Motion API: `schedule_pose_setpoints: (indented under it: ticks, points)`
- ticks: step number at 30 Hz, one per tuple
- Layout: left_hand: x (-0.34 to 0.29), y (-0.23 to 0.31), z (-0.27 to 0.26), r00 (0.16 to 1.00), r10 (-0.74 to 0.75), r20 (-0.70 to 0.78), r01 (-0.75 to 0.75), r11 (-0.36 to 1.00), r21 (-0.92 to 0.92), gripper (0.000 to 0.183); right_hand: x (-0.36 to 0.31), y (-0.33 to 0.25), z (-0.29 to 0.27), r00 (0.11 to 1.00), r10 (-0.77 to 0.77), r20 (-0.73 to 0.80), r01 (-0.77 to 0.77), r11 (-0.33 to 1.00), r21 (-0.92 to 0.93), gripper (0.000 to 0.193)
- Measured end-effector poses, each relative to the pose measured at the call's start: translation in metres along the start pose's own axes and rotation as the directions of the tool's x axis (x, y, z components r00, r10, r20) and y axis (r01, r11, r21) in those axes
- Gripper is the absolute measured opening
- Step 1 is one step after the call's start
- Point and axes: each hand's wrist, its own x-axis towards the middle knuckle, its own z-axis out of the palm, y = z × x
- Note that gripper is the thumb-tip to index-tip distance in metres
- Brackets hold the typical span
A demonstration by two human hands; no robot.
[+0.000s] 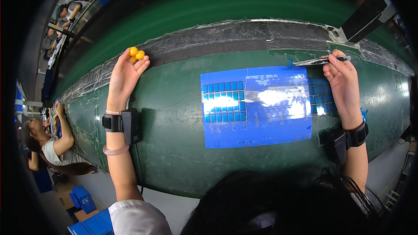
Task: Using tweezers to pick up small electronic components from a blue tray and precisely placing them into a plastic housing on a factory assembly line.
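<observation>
My right hand [343,76] grips slim metal tweezers [320,61] that point left. At their tip is a small blue rectangular piece [290,63], just above the top edge of a bright blue sheet [261,137]. Rows of similar small blue pieces [224,102] lie on the sheet's left part. More blue pieces [320,93] sit at its right edge, beside my right wrist. Off to the left, my left hand [124,76] is raised with half-curled fingers, apart from the sheet. Rounded yellow finger cots [137,53] seem to cover some of its fingertips. I see nothing held in it.
A green work surface [174,148] lies under everything, with a dark taped strip [209,43] along its far side. A dark post [365,15] rises at the far right. Black devices [130,126] are strapped to both wrists. Another person [61,143] works at the left.
</observation>
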Motion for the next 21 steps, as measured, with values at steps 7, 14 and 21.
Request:
schedule_pose_setpoints:
  ticks: [7, 14, 21]
  points:
    - [-0.001, 0.002, 0.000, 0.998, -0.022, 0.061, 0.021, 1.000, 0.018, 0.018, 0.000, -0.001, 0.001, 1.000, -0.003, -0.007, 0.003, 1.000, -0.004, 0.014]
    - [0.000, 0.000, 0.004, 0.999, 0.010, -0.046, -0.009, 0.999, 0.033, 0.015, 0.001, 0.000, 0.001, 1.000, -0.005, 0.006, 0.005, 1.000, 0.002, 0.013]
    - [-0.002, -0.001, 0.011, 0.988, 0.057, -0.144, -0.051, 0.998, 0.042, 0.021, 0.000, 0.000, 0.001, 1.000, -0.004, 0.012, 0.004, 1.000, 0.003, 0.013]
